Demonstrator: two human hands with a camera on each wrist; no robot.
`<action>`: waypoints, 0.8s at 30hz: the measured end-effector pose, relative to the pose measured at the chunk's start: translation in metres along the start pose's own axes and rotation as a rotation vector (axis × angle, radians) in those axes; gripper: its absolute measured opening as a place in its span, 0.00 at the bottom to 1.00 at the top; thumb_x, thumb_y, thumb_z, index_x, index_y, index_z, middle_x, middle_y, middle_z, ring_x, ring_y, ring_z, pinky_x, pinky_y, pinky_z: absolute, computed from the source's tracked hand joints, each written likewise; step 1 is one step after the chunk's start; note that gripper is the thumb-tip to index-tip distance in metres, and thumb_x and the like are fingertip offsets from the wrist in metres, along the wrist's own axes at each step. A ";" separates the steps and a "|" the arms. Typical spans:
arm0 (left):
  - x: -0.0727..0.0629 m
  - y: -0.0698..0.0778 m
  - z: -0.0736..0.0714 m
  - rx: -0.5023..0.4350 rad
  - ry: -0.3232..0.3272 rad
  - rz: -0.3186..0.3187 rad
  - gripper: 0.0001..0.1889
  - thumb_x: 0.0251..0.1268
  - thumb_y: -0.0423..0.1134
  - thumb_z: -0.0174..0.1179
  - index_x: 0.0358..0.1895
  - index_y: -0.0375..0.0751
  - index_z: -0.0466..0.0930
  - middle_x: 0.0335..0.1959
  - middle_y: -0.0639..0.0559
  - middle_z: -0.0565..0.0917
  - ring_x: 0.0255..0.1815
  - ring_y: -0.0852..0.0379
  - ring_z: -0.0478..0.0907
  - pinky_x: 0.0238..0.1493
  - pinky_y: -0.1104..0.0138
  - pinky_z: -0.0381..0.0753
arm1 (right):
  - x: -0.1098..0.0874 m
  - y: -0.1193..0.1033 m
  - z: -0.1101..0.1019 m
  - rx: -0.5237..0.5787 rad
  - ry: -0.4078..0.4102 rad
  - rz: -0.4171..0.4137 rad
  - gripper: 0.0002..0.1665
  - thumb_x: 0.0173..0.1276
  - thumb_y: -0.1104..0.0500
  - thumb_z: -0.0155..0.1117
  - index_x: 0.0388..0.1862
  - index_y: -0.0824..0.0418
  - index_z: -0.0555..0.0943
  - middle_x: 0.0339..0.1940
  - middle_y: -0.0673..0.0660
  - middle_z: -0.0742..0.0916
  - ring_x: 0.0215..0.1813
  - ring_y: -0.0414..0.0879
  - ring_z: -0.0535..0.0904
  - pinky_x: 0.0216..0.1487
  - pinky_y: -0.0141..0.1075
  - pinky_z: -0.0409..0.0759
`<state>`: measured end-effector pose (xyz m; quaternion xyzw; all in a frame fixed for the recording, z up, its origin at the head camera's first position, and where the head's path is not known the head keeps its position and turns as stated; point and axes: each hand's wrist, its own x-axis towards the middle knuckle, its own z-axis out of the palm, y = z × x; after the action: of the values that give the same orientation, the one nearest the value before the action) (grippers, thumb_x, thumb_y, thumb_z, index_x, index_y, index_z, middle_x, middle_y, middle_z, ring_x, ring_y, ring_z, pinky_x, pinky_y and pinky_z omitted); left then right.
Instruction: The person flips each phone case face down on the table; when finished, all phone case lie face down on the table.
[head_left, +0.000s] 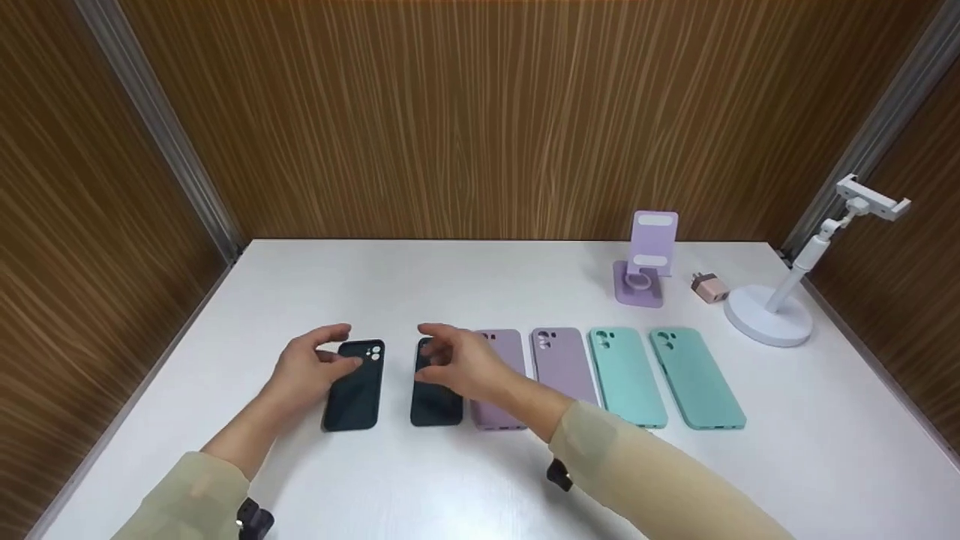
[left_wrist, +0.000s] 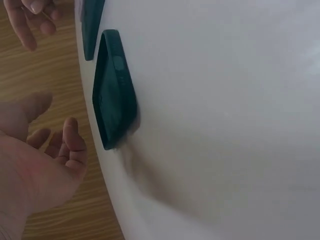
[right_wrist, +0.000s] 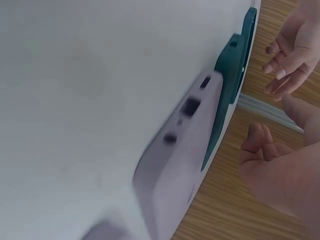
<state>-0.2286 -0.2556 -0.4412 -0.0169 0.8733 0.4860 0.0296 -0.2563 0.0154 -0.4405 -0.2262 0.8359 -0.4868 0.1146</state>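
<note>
On the white table (head_left: 420,480), two dark teal phone cases lie flat, a left one (head_left: 352,401) and a right one (head_left: 436,407). My left hand (head_left: 304,375) hovers over the left case, thumb and index finger apart near its camera cutouts. Above the other dark case, my right hand (head_left: 471,365) also has its thumb and fingers parted, hiding part of it and of the purple case (head_left: 496,414) beside it. In the wrist views, both the left hand (left_wrist: 42,170) and the right hand (right_wrist: 280,170) are off the cases, with nothing held.
Rightward in the row lie another purple case (head_left: 564,367), a mint case (head_left: 628,379) and a green case (head_left: 699,379). Behind them stand a purple phone stand (head_left: 652,244), a pink charger plug (head_left: 709,288) and a white phone holder (head_left: 769,315). Wood-grain panels (head_left: 450,120) enclose the table.
</note>
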 end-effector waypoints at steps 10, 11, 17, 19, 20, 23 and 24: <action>0.005 -0.031 -0.011 -0.048 -0.034 -0.107 0.38 0.72 0.40 0.70 0.81 0.39 0.65 0.78 0.36 0.68 0.64 0.43 0.75 0.50 0.60 0.82 | 0.025 -0.005 0.036 -0.002 -0.011 0.035 0.42 0.66 0.62 0.80 0.78 0.60 0.74 0.53 0.56 0.88 0.46 0.40 0.81 0.51 0.33 0.83; 0.006 -0.033 -0.010 -0.054 -0.035 -0.115 0.38 0.72 0.40 0.70 0.81 0.39 0.65 0.78 0.36 0.68 0.64 0.43 0.75 0.50 0.60 0.82 | 0.026 -0.006 0.038 -0.008 -0.012 0.038 0.42 0.66 0.62 0.80 0.78 0.60 0.74 0.53 0.56 0.88 0.46 0.40 0.81 0.51 0.32 0.83; 0.011 -0.041 -0.007 -0.044 -0.045 -0.117 0.39 0.70 0.38 0.72 0.80 0.35 0.66 0.77 0.34 0.70 0.54 0.49 0.77 0.45 0.67 0.79 | 0.035 -0.006 0.048 -0.038 -0.035 0.091 0.43 0.66 0.61 0.80 0.78 0.58 0.74 0.52 0.53 0.87 0.48 0.40 0.82 0.54 0.34 0.84; 0.012 -0.042 -0.006 -0.023 -0.049 -0.113 0.39 0.69 0.38 0.73 0.79 0.34 0.66 0.74 0.33 0.73 0.49 0.51 0.78 0.43 0.68 0.78 | 0.036 -0.004 0.051 -0.063 -0.045 0.105 0.43 0.65 0.60 0.81 0.78 0.57 0.74 0.51 0.52 0.87 0.49 0.41 0.82 0.56 0.36 0.83; 0.012 -0.042 -0.005 -0.010 -0.050 -0.110 0.39 0.69 0.38 0.73 0.79 0.33 0.66 0.70 0.33 0.76 0.47 0.52 0.78 0.44 0.68 0.77 | 0.037 -0.003 0.052 -0.078 -0.050 0.110 0.44 0.65 0.60 0.81 0.78 0.57 0.74 0.51 0.51 0.87 0.49 0.41 0.82 0.56 0.36 0.83; 0.013 -0.043 -0.005 0.025 -0.051 -0.098 0.40 0.68 0.40 0.74 0.79 0.33 0.66 0.60 0.36 0.80 0.44 0.52 0.77 0.45 0.65 0.75 | 0.039 -0.001 0.054 -0.139 -0.069 0.108 0.45 0.63 0.58 0.83 0.78 0.57 0.74 0.50 0.50 0.87 0.49 0.41 0.80 0.58 0.37 0.81; 0.012 -0.043 -0.005 0.032 -0.051 -0.099 0.40 0.68 0.40 0.74 0.79 0.33 0.66 0.58 0.38 0.80 0.44 0.52 0.76 0.46 0.64 0.74 | 0.039 -0.001 0.055 -0.159 -0.075 0.105 0.46 0.63 0.57 0.83 0.78 0.57 0.74 0.50 0.50 0.88 0.49 0.42 0.80 0.59 0.37 0.80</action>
<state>-0.2387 -0.2826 -0.4758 -0.0475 0.8781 0.4699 0.0761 -0.2677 -0.0456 -0.4662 -0.2086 0.8777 -0.4034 0.1529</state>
